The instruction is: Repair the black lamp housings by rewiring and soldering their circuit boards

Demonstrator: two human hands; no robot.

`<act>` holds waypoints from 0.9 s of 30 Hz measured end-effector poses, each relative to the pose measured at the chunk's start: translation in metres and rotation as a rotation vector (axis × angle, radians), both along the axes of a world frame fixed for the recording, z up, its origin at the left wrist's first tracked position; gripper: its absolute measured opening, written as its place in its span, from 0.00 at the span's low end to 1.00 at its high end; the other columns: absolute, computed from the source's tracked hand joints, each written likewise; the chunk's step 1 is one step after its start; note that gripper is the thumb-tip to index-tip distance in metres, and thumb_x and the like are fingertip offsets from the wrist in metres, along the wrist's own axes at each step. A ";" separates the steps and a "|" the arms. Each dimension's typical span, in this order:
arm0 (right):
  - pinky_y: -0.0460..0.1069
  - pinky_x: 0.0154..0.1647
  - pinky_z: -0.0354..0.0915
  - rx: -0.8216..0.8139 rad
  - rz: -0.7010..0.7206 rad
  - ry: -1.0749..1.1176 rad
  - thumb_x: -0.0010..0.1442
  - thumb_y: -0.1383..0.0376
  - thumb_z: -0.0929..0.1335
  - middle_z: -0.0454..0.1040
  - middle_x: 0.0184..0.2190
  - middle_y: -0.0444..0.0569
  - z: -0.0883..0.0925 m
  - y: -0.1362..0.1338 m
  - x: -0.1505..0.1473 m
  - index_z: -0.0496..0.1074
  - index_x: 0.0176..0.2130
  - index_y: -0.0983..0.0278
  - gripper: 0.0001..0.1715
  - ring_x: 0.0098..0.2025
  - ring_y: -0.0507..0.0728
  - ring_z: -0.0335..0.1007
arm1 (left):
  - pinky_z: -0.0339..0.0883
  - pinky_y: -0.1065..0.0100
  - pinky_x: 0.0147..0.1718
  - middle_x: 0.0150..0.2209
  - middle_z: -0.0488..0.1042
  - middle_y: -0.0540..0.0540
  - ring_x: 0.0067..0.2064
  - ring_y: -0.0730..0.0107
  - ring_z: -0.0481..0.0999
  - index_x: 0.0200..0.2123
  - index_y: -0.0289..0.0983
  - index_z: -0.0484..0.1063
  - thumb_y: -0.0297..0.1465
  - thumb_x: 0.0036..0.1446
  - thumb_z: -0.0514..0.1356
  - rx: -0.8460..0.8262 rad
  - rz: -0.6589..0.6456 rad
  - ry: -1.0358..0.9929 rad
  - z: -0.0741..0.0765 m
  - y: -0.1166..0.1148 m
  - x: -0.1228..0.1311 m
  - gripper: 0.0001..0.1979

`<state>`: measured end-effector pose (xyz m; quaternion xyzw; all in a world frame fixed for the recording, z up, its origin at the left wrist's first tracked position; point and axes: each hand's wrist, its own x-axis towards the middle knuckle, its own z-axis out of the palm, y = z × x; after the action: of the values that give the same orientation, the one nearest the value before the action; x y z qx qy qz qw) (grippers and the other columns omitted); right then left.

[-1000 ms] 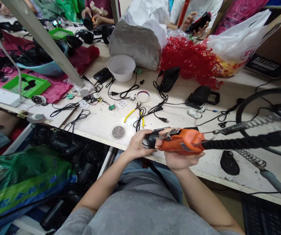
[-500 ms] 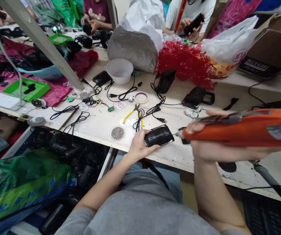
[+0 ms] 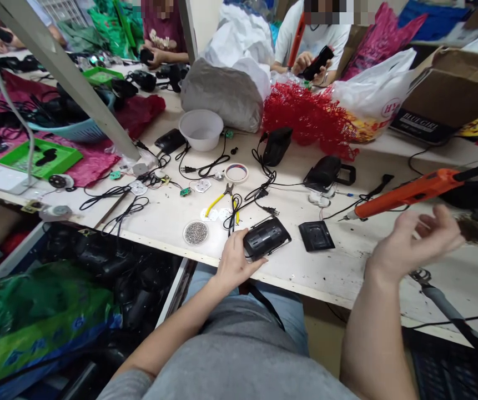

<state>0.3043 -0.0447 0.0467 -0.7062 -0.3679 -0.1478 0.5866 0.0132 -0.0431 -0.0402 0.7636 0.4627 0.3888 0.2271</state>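
L hand (image 3: 235,260) is gripping the blk casing (image 3: 268,238) on the worktop (image 3: 334,269), nr front edge; R hand (image 3: 411,245) is hovering empty, fingers loose, nr orange driver (image 3: 409,194). Casing's looking light, stiff, prob. slick; ends are offering best hold.

Right hand (image 3: 416,244) now off orange power screwdriver (image 3: 409,193), half-curled and apart from it, after gripping its body earlier. Screwdriver now farther right, well clear of black housing (image 3: 267,239) it partly covered. Square black part (image 3: 316,236), earlier mostly hidden, now in full view.
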 end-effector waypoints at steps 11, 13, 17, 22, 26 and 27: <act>0.72 0.55 0.64 -0.576 0.558 -0.343 0.57 0.41 0.69 0.59 0.60 0.69 -0.055 -0.031 -0.147 0.58 0.66 0.64 0.49 0.62 0.75 0.59 | 0.68 0.46 0.56 0.54 0.69 0.35 0.56 0.50 0.72 0.63 0.36 0.54 0.27 0.51 0.61 0.016 -0.019 0.003 -0.004 -0.007 0.003 0.36; 0.72 0.55 0.65 -0.566 0.551 -0.353 0.57 0.44 0.70 0.61 0.60 0.68 -0.054 -0.028 -0.143 0.59 0.66 0.64 0.48 0.61 0.75 0.59 | 0.70 0.47 0.56 0.54 0.70 0.35 0.56 0.51 0.73 0.62 0.36 0.55 0.26 0.50 0.61 0.020 -0.001 0.001 -0.006 -0.007 0.003 0.36; 0.71 0.54 0.66 -0.539 0.521 -0.408 0.56 0.48 0.71 0.64 0.57 0.66 -0.051 -0.023 -0.141 0.65 0.63 0.64 0.42 0.57 0.73 0.62 | 0.72 0.48 0.54 0.54 0.72 0.36 0.55 0.50 0.74 0.62 0.36 0.57 0.27 0.49 0.62 0.022 0.031 -0.008 -0.008 -0.006 0.004 0.36; 0.71 0.52 0.66 -0.542 0.508 -0.435 0.54 0.48 0.72 0.66 0.56 0.66 -0.051 -0.021 -0.143 0.68 0.60 0.65 0.41 0.54 0.73 0.63 | 0.73 0.49 0.53 0.53 0.73 0.35 0.54 0.51 0.75 0.62 0.35 0.57 0.26 0.49 0.61 0.038 0.043 -0.021 -0.006 -0.006 0.004 0.36; 0.70 0.52 0.66 -0.528 0.505 -0.442 0.53 0.48 0.72 0.66 0.55 0.68 -0.049 -0.020 -0.143 0.70 0.59 0.68 0.41 0.54 0.72 0.63 | 0.73 0.50 0.53 0.53 0.74 0.36 0.54 0.51 0.76 0.63 0.35 0.56 0.26 0.49 0.60 0.045 0.050 -0.018 -0.004 -0.006 0.004 0.36; 0.69 0.52 0.67 -0.526 0.500 -0.442 0.53 0.47 0.72 0.66 0.55 0.67 -0.049 -0.020 -0.143 0.71 0.58 0.68 0.41 0.54 0.72 0.63 | 0.74 0.50 0.53 0.53 0.74 0.36 0.54 0.51 0.76 0.63 0.34 0.56 0.26 0.49 0.60 0.046 0.055 -0.020 -0.004 -0.006 0.004 0.37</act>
<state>0.1611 -0.0647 -0.0019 -0.6721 -0.6699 -0.0498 0.3115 0.0172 -0.0489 -0.0443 0.7517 0.4722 0.4130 0.2036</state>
